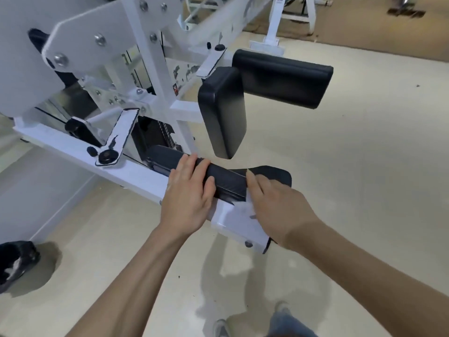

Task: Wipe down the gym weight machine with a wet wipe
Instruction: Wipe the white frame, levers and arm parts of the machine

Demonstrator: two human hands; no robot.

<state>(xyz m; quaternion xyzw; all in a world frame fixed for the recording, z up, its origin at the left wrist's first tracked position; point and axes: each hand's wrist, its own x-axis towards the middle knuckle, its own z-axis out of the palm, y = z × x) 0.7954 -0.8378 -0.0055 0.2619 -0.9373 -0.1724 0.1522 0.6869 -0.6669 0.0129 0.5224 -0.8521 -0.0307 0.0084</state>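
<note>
The white weight machine (136, 171) fills the upper left, with black pads. A low black seat pad (226, 181) sits on the white beam at centre. My left hand (188, 193) lies flat on the pad's left part, fingers spread over its top. My right hand (274, 207) presses a white wet wipe (243, 207) against the pad's right end and the white bracket below it. Most of the wipe is hidden under the hand. Two more black pads, one upright (223, 117) and one horizontal (284, 76), stand behind.
A black-lined bin (17, 261) stands on the floor at lower left. White frames of other machines (272, 23) rise at the top. A white footplate with a black knob (114, 144) juts out left of the seat. Beige floor spreads to the right.
</note>
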